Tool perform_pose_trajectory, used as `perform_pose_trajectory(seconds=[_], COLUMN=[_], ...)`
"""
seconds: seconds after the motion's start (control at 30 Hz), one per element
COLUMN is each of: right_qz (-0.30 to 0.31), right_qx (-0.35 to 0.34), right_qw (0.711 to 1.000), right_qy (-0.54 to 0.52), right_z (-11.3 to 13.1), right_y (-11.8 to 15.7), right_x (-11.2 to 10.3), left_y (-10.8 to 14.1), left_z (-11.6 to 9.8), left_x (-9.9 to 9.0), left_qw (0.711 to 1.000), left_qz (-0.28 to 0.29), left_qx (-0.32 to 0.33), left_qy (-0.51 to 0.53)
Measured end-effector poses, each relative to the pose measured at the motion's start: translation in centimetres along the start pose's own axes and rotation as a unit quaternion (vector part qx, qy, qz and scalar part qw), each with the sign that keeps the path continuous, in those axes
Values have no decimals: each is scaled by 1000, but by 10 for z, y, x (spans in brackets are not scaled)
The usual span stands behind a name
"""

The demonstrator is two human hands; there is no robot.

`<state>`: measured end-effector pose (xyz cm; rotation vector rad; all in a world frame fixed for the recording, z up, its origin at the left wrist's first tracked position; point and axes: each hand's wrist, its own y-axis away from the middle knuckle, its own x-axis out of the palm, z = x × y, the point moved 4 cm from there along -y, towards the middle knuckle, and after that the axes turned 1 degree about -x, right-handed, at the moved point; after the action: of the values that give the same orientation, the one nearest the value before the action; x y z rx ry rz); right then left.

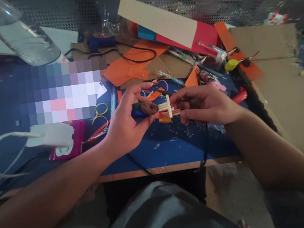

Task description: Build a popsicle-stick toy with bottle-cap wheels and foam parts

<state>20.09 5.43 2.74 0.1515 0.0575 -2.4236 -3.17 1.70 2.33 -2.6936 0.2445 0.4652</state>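
Over the middle of the blue table, a small bundle of pale and brown sticks (163, 107) is held, with one short pale stick (169, 106) lying crosswise at its end. My left hand (127, 121) is closed round the left part of this piece, where dark brown, blue and green parts show between the fingers. From the right, the fingertips of my right hand (201, 105) pinch the ends of the brown sticks. An orange-yellow bit (165, 120) shows just below the sticks.
A water bottle (22, 34) and a magenta power socket with white plug (68, 140) are at the left. Behind my hands lie a blue glue gun (100, 42), orange sheets (134, 62) and a cream-and-red board (162, 19). Cardboard (291, 91) is at the right; scraps litter the blue table (157, 156).
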Motion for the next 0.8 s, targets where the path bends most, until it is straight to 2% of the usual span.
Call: perform_pose_trajectory(seconds=[0.13, 0.43, 0.7, 0.8], right_qz=[14, -51, -59, -74], right_qx=[32, 16, -7, -18], right_qw=[999, 990, 983, 980], right_qy=[16, 128, 176, 186], right_z=[-5, -10, -6, -5], right_y=[-1, -7, -8, -8], right_x=[-1, -7, -9, -10], left_y=[1, -3, -3, -2], left_z=[-2, -8, -3, 4], left_x=[0, -1, -1, 1], left_qw=[1000, 999, 1000, 1000], left_qz=[-6, 1, -15, -24], left_qx=[19, 41, 22, 4], left_qy=[-14, -8, -14, 15])
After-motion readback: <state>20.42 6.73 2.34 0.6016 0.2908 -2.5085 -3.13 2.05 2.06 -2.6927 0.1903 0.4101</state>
